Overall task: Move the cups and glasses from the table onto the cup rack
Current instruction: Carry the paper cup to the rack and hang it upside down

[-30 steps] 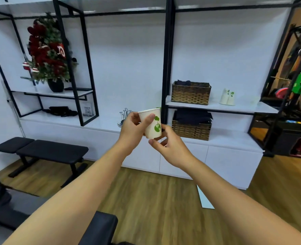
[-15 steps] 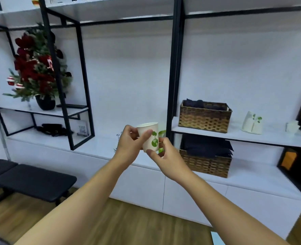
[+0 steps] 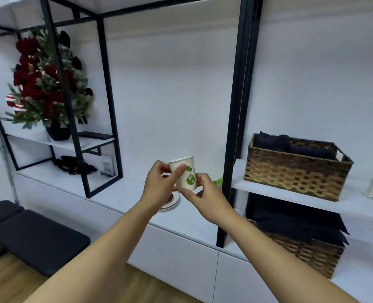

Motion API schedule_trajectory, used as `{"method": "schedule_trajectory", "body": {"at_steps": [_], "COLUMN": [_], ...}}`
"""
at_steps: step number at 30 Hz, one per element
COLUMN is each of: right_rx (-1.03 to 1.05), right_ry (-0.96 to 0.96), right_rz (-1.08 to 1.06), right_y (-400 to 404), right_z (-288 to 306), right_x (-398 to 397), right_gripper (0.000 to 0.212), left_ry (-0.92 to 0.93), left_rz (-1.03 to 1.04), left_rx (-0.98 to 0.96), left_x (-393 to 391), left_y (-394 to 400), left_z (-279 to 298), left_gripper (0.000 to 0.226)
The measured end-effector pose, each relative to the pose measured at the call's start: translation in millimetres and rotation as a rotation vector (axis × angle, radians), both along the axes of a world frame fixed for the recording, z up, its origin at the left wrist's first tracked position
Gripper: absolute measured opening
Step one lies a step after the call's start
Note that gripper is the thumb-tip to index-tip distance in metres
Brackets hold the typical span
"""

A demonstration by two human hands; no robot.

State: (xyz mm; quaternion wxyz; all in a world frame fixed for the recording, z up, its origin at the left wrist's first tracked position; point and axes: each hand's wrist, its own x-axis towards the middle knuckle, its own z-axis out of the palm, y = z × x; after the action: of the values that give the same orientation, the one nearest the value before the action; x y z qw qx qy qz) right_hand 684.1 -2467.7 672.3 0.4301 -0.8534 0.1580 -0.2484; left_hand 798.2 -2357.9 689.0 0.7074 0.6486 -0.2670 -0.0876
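A big white counter with a black frame is seen in front of the person. A brown basket is set on a shelf, off to the right of the fingers. A pot of red flowers is kept far to the left of them. Just below the fingers, a small round base is seen on the counter. It may be the foot of the cup rack, but most of it is hidden by the left hand, so this cannot be told for sure.

The job looks only partly done. One paper cup is held up in the air, upright, close above the counter. It is not yet put on a rack. How many cups are already placed, or are left on the table, cannot be told, since no table is shown.

The cup is held between both hands. Its top part is pinched by the left thumb and fingers, which are curled round it. Its bottom is gripped by the right hand, with the thumb pressed under the base and the other fingers curled behind it.
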Motion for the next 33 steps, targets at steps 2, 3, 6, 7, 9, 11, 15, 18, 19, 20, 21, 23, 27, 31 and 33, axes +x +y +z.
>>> {"method": "schedule_trajectory", "body": {"at_steps": [2,3,6,7,9,11,15,18,19,20,21,23,27,31,33], "right_rx": [-0.002,-0.004,0.006,0.010,0.009,0.008,-0.045,-0.101,-0.110,-0.124,-0.141,-0.165,-0.160,-0.103,-0.084], "right_ry": [0.011,0.004,-0.013,-0.011,-0.006,-0.013,-0.001,-0.006,-0.016,-0.020,-0.016,0.005,0.076,0.119,0.145], "right_rz": [0.014,0.017,0.017,0.019,0.028,0.036,0.049,0.055,0.054,0.053,0.056,0.067,0.099,0.093,0.089], "right_y": [-33,-47,-80,-87,-101,-114,-133,-150,-155,-161,-167,-176,-190,-197,-198], "right_z": [4,7,6,3,-7,-18,-40,-53,-55,-57,-59,-66,-82,-109,-127], "right_x": [31,46,88,102,128,157,217,269,285,304,323,362,437,498,520], "right_gripper": [0.045,0.045,0.046,0.045,0.043,0.042,0.044,0.046,0.047,0.047,0.047,0.047,0.049,0.053,0.055], "left_ry": [0.001,-0.004,-0.008,-0.021,-0.092,-0.197,-0.476,-0.687,-0.749,-0.807,-0.862,-0.933,-0.933,-0.771,-0.655], "left_rz": [0.029,0.056,0.153,0.190,0.258,0.327,0.370,0.335,0.321,0.316,0.320,0.311,0.167,0.033,-0.002], "left_rx": [0.003,-0.005,-0.017,-0.001,0.058,0.129,0.309,0.431,0.474,0.516,0.548,0.598,0.690,0.741,0.753], "left_x": [32,45,75,87,111,138,193,246,262,282,303,344,429,498,516], "left_y": [-31,-44,-70,-76,-82,-88,-97,-107,-109,-112,-116,-122,-132,-140,-144], "left_z": [3,4,3,-1,-9,-20,-42,-56,-61,-65,-69,-75,-92,-123,-147], "left_gripper": [0.041,0.040,0.041,0.040,0.038,0.035,0.022,0.024,0.028,0.031,0.033,0.034,0.038,0.044,0.049]}}
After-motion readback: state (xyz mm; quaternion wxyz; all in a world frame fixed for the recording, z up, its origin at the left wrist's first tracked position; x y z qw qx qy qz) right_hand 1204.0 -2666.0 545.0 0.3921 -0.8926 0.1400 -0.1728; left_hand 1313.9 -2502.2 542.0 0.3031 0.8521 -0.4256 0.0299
